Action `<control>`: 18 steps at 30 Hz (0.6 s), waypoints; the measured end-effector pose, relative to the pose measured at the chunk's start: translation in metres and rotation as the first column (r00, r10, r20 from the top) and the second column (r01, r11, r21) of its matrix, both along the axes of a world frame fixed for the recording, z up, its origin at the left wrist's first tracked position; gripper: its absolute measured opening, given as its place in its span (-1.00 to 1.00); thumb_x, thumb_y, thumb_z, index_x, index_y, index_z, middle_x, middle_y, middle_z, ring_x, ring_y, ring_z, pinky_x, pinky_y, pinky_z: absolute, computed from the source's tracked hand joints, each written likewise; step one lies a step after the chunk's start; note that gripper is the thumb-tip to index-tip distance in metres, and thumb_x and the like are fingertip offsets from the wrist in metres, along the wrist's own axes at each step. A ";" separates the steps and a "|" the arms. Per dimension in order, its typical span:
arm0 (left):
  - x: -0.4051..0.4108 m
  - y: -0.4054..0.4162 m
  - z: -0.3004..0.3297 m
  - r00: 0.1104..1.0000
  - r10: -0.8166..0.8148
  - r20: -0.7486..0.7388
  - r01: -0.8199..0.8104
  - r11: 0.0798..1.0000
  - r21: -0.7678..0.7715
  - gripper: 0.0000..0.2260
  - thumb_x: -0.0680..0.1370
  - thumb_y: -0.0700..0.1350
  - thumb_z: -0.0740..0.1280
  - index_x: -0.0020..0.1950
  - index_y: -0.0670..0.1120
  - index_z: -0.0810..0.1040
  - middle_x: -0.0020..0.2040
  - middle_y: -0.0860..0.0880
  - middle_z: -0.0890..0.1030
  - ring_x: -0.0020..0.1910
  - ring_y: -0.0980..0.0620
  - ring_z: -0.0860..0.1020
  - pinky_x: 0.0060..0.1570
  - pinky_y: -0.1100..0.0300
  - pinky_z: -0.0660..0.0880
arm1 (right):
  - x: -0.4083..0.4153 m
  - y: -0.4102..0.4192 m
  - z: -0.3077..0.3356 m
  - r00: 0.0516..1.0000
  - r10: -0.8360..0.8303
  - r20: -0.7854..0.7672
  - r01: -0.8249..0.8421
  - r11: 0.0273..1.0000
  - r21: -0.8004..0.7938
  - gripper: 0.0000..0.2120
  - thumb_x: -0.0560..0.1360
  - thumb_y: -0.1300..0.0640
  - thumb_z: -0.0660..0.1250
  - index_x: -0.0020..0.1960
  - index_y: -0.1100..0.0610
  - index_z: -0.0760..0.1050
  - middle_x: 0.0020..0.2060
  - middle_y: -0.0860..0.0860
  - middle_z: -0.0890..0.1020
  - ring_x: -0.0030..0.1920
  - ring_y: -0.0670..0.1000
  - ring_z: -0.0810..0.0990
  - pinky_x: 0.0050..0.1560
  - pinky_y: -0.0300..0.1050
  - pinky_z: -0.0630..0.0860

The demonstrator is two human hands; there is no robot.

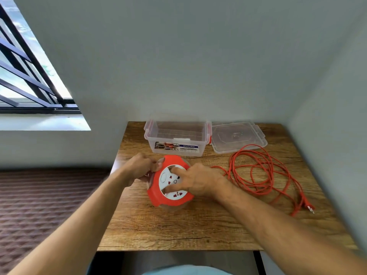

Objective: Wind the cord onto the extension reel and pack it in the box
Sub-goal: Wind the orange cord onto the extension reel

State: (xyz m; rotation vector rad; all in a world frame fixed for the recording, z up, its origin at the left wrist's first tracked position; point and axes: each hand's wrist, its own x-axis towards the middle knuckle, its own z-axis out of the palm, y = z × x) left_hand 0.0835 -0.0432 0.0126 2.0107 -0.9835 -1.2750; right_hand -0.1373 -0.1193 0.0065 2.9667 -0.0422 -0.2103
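Note:
An orange extension reel [158,197] with a white socket face sits tilted on the wooden table [178,225]. My left hand [140,166] grips its left rim. My right hand [195,179] has its fingers on the white socket face. The orange cord [258,171] lies in loose loops on the table to the right, running from the reel to a plug [309,208] near the right edge. A clear plastic box [176,139] with red clips stands open behind the reel.
The box's clear lid [238,136] lies flat to the right of the box, with a cord loop over its front edge. Walls close in the table at the back and right. A barred window [29,76] is at the left, patterned floor below it.

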 end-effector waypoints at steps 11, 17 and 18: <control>-0.036 0.002 -0.015 0.946 0.232 -0.226 -0.285 0.929 -0.237 -0.87 0.64 -0.24 0.39 0.01 -0.15 0.76 -0.26 -0.01 0.79 -0.36 0.13 0.72 -0.40 0.28 0.61 | 0.029 0.024 -0.019 0.125 -0.991 -0.043 0.492 0.024 0.870 -0.32 0.35 -0.40 0.35 0.32 -0.05 0.37 0.07 -0.02 0.64 -0.10 0.06 0.67 -0.27 -0.07 0.61; -0.037 0.003 -0.018 0.924 0.293 -0.246 -0.351 0.905 -0.240 -0.85 0.66 -0.22 0.36 0.00 -0.16 0.74 -0.28 -0.01 0.77 -0.37 0.11 0.71 -0.41 0.27 0.61 | 0.020 0.021 -0.012 0.214 -0.977 0.024 0.512 0.133 0.849 -0.46 0.51 -0.24 0.33 0.35 0.06 0.40 0.02 0.03 0.67 -0.27 0.06 0.72 -0.42 -0.06 0.62; -0.033 0.004 -0.016 0.924 0.291 -0.247 -0.349 0.907 -0.236 -0.84 0.66 -0.22 0.35 -0.01 -0.15 0.73 -0.32 0.02 0.75 -0.38 0.09 0.70 -0.42 0.27 0.60 | 0.014 0.018 -0.013 0.292 -0.933 0.211 0.594 0.350 0.724 -0.52 0.53 -0.20 0.31 0.32 0.05 0.42 0.00 0.04 0.69 -0.20 0.09 0.71 -0.34 -0.04 0.62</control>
